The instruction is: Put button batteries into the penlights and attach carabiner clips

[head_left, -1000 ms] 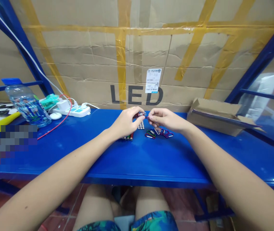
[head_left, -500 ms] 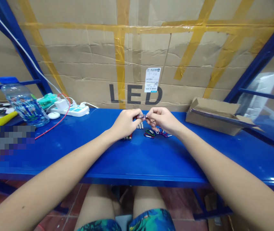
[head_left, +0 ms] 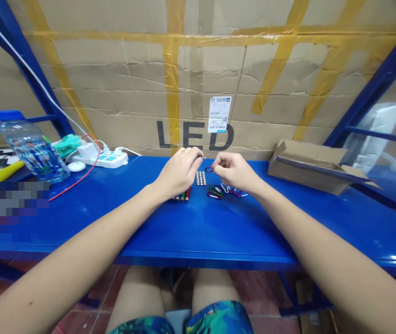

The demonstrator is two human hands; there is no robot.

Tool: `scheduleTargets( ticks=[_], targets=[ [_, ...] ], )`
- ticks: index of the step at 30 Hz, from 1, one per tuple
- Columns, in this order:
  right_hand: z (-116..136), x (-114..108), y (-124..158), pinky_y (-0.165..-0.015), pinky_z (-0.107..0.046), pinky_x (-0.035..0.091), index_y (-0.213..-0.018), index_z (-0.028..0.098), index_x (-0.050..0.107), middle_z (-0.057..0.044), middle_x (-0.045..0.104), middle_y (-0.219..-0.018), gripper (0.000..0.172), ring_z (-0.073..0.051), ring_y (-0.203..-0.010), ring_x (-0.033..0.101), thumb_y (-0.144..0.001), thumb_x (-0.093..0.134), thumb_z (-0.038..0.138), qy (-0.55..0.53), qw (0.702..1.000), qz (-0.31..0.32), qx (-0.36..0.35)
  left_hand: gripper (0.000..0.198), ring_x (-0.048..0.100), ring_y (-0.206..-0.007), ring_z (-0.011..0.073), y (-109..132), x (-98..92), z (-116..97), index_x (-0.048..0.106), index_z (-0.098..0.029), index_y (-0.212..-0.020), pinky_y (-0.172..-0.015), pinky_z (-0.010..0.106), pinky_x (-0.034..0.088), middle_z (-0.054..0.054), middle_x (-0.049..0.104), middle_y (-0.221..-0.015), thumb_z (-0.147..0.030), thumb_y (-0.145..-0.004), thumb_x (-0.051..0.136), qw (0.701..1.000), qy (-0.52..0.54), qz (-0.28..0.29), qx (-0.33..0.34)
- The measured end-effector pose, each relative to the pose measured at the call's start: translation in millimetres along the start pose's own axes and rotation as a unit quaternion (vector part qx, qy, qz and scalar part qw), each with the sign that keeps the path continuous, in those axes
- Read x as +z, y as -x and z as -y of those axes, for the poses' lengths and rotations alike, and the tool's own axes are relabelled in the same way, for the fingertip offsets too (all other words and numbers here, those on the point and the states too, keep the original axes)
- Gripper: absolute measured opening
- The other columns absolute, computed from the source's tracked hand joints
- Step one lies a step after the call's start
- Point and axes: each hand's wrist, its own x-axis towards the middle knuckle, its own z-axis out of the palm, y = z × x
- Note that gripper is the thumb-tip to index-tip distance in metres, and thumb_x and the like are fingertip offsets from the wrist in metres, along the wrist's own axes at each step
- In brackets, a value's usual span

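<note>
My left hand is closed around a small red tube with a shiny metal tip; most of it is hidden by my fingers. Between the thumb and finger of my right hand is a red carabiner, held a little apart from the tube. Below and between my hands lies a block of small round silver pieces in rows. Several coloured carabiners are spread under my right hand. Partly covered by my left hand, a row of coloured tubes with metal ends rests on the blue table.
An open cardboard box stands at the right. To the left are a bottle with a blue cap, a white power strip with cables, and a white mouse-like object. A large taped carton closes off the back.
My hands were together at the red tube's metal end. They have drawn apart slightly, and the red carabiner now shows in my right fingers. More of the silver pieces is uncovered.
</note>
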Motion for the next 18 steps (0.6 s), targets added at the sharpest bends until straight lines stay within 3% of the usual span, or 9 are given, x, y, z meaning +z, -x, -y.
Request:
scheduleTargets(
  ticks=[4, 10, 14, 18],
  targets=[
    [-0.7, -0.7, -0.1, -0.047, -0.024, 0.029, -0.07, 0.018, 0.053, 0.006, 0.046, -0.052, 0.004, -0.008, -0.047, 0.039, -0.073, 0.052, 0.02, 0.031, 0.999, 0.015, -0.002, 0.02, 0.051, -0.09, 0.0225, 1.7, 3.3, 2.5, 0.064, -0.016, -0.101, -0.086, 0.04, 0.045, 0.009, 0.064, -0.094, -0.024, -0.099, 0.045, 0.996, -0.051, 0.016, 0.071],
    [-5.2, -1.3, 0.4, -0.055, -0.025, 0.033, -0.07, 0.017, 0.055, 0.0, 0.058, -0.062, 0.009, -0.011, -0.057, 0.047, -0.078, 0.053, 0.021, 0.184, 0.982, 0.002, -0.046, 0.025, 0.05, -0.088, 0.0237, 3.1, 4.9, 2.8, 0.071, -0.015, -0.1, -0.081, 0.04, 0.047, 0.011, 0.063, -0.09, -0.023, -0.098, 0.047, 0.986, -0.111, 0.039, 0.115],
    [-3.1, -1.9, 1.5, -0.059, -0.027, 0.037, -0.074, 0.017, 0.057, -0.002, 0.064, -0.069, 0.008, -0.014, -0.064, 0.054, -0.081, 0.054, 0.016, 0.226, 0.972, 0.003, -0.064, 0.023, 0.055, -0.092, 0.0247, 3.7, 6.6, 7.0, 0.071, -0.015, -0.102, -0.08, 0.039, 0.048, 0.011, 0.063, -0.091, -0.024, -0.096, 0.051, 0.988, -0.117, 0.068, 0.075],
    [-2.5, -4.5, -1.1, -0.05, -0.025, 0.041, -0.08, 0.019, 0.053, -0.003, 0.065, -0.07, 0.01, -0.013, -0.055, 0.056, -0.09, 0.051, 0.021, 0.07, 0.997, -0.002, 0.041, 0.02, 0.062, -0.093, 0.022, 2.6, 6.5, 12.8, 0.068, -0.017, -0.107, -0.084, 0.038, 0.049, 0.008, 0.068, -0.098, -0.017, -0.088, 0.059, 0.998, -0.015, 0.058, -0.019]
  ],
)
